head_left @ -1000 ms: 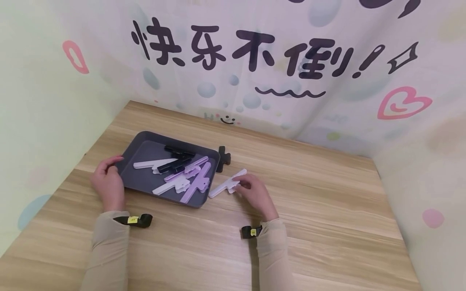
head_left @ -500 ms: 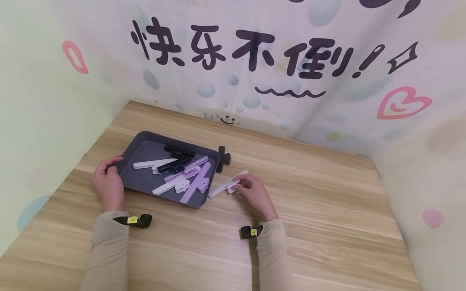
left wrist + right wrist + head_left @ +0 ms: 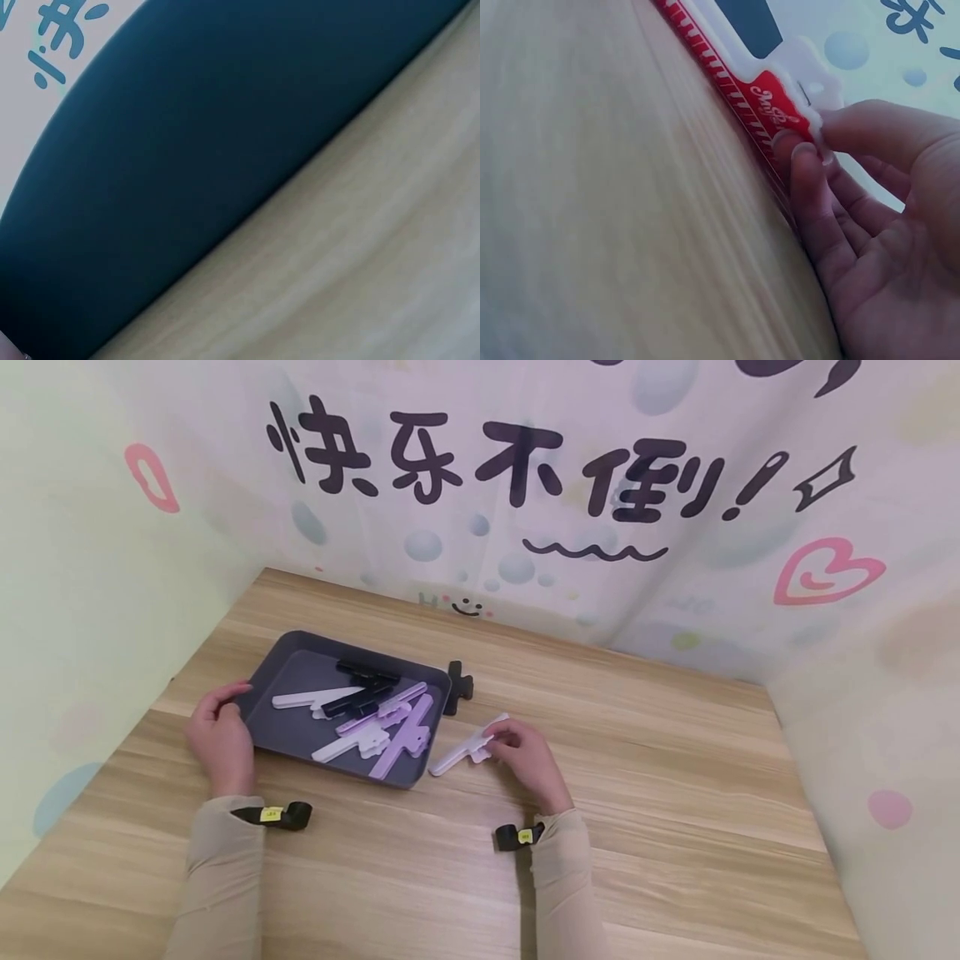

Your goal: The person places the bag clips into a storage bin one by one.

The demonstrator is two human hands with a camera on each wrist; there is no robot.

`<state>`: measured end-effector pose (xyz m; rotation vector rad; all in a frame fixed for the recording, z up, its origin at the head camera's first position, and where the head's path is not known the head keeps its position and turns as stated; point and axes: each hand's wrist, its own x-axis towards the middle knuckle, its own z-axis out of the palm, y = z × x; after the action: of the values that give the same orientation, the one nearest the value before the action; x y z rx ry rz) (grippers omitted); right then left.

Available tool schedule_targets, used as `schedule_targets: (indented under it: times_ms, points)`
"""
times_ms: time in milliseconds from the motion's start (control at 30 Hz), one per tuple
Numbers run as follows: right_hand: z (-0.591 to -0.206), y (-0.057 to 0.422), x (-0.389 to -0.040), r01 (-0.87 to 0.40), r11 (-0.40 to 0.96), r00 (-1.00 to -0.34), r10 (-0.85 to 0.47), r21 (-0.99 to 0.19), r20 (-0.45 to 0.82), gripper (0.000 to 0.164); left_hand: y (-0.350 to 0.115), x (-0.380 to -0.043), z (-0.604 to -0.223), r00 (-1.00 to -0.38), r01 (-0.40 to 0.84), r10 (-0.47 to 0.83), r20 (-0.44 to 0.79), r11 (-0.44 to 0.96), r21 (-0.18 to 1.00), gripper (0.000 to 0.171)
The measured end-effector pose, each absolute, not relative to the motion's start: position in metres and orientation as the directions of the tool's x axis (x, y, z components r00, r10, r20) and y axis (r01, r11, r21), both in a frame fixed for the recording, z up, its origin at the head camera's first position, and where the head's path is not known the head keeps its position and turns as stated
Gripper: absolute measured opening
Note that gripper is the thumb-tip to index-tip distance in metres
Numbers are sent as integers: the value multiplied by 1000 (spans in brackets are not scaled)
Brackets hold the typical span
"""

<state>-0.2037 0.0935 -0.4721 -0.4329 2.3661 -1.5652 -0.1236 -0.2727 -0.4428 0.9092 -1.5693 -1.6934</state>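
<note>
My left hand (image 3: 222,739) grips the left rim of a dark grey rectangular tray (image 3: 288,739); the tray's side wall (image 3: 210,127) fills much of the left wrist view. Just right of the tray, my right hand (image 3: 528,760) pinches a white bag clip (image 3: 457,755) by its wavy-edged grip tab. In the right wrist view, thumb and fingers hold the clip (image 3: 769,97), whose facing side is red with white print. Inside the tray lie white clips (image 3: 341,747), purple clips (image 3: 405,739) and black clips (image 3: 352,700), some overlapping.
Another black clip (image 3: 457,687) lies on the wooden table (image 3: 660,827) against the tray's upper right corner. A printed cloth (image 3: 525,527) hangs behind the table, and pale walls (image 3: 67,610) stand at either side.
The white clip has tilted slightly in my right hand's fingers, close to the same spot. My left hand and the tray stay in place.
</note>
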Motion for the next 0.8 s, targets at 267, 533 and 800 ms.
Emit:
schedule_targets:
  times_ms: [267, 533, 800]
  points:
    - [-481, 95, -208, -57, 297, -920, -387, -953, -65, 13, -270, -122, -438, -541, 16, -840, -45, -64, 998, 37]
    - [-481, 97, -209, 0, 84, -947, -321, -996, -27, 17, -281, -133, -452, -551, -2, -834, -41, -47, 999, 37]
    - [-479, 89, -202, 43, -44, -931, -364, -998, -25, 21, -282, -129, -456, -548, -8, -833, -75, -84, 996, 39]
